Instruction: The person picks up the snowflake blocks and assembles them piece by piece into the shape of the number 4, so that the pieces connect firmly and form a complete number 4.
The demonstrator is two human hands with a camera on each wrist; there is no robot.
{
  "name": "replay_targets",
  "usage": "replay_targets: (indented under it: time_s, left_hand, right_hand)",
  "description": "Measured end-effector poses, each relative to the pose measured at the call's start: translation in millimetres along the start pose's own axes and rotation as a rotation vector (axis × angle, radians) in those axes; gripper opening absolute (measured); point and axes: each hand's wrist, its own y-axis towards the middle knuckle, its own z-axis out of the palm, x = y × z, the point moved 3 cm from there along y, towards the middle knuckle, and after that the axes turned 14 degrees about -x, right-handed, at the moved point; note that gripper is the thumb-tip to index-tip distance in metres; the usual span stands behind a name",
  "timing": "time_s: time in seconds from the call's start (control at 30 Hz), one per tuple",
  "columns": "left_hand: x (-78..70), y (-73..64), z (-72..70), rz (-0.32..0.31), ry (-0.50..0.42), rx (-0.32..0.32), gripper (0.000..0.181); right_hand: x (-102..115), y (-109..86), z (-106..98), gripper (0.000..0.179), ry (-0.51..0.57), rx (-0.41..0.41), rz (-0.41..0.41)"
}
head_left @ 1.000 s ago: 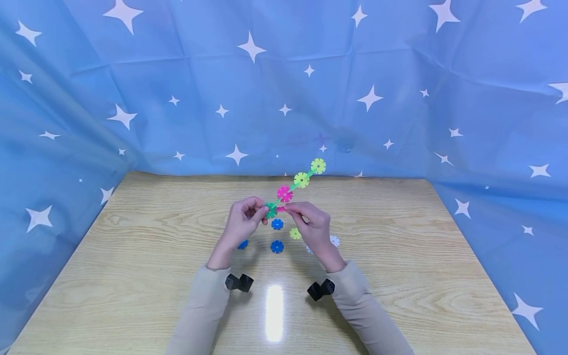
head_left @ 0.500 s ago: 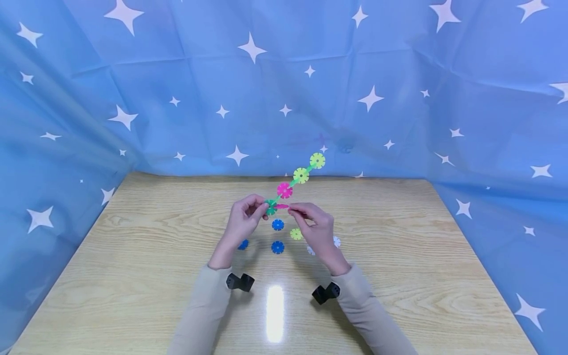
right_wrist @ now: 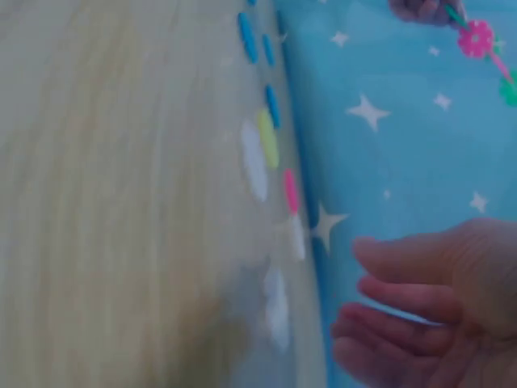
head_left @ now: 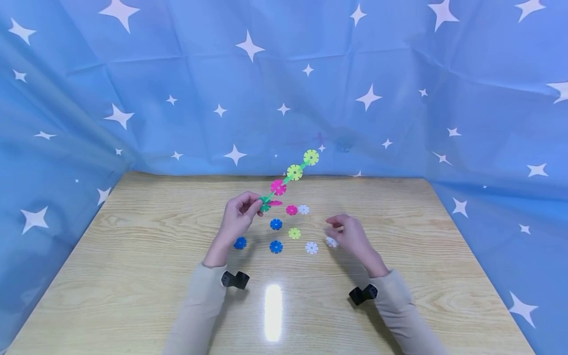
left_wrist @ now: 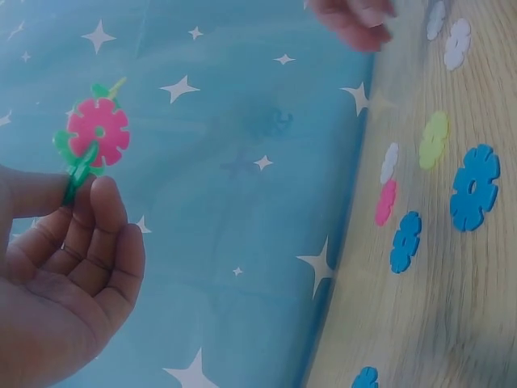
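My left hand (head_left: 239, 214) pinches a green notched plastic disc (head_left: 265, 204) between thumb and fingertips, above the table. From it a chain of slotted discs slants up to the right: a pink disc (head_left: 278, 187), a yellow-green disc (head_left: 295, 172) and another yellow-green disc (head_left: 311, 157), with green discs edge-on between them. A second pink disc (head_left: 275, 203), edge-on, sticks out right of the held green one. The left wrist view shows the pink disc (left_wrist: 98, 133) face-on. Off to the right, my right hand (head_left: 350, 236) holds nothing, fingers loosely bent, overlapping a white disc (head_left: 331, 242).
Loose discs lie on the wooden table (head_left: 133, 286): several blue ones (head_left: 276, 247), a yellow-green one (head_left: 295, 233), a pink one (head_left: 291, 210) and white ones (head_left: 311, 247). A blue star-patterned cloth (head_left: 195, 128) stands behind and along both sides.
My right hand has let go of the edge-on pink disc, which stays on the chain, and moved right. My left hand has shifted slightly left and up with the chain.
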Motion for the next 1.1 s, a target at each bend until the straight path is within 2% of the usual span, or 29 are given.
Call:
replay_targets:
  time_s: [0.1,0.2,0.43,0.57,0.7,0.83,0.93,1.1]
  left_hand:
    - [0.3,-0.2,-0.3,-0.006,0.004,0.001,0.013]
    - [0.3,-0.1,-1.0,-0.003,0.006,0.001,0.013]
    - [1.5,0.6,-1.0,-0.01,-0.004,0.007,0.013]
    - [1.7,0.9,-0.5,-0.004,-0.003,0.008,0.013]
    - [1.4,0.3,-0.4,0.011,0.008,0.008,0.013]
    - [1.3,-0.1,-0.7,0.015,0.012,0.007,0.013]
    - [1.3,-0.2,-0.8,0.016,0.01,0.007,0.013]
    - [1.9,-0.7,-0.7,0.029,0.02,0.008,0.012]
  right_hand:
    - [-11,-4.5,-1,0.029,-0.072,0.099,0.057]
    - [-16,-6.6,0,0.031,-0.125,0.156,0.079]
    - [-20,-4.2,1,0.019,-0.21,0.179,0.06]
    - [-21,-1.1,1,0.021,-0.214,0.195,0.077]
    - [-22,-0.4,2,0.023,-0.152,0.185,0.086]
    - [-20,-1.6,3,0.016,-0.042,0.145,0.079]
    - [-12,-1.2,3,0.013,0.045,0.098,0.078]
    - [9,3.2,3,0.015,0.244,-0.029,0.1]
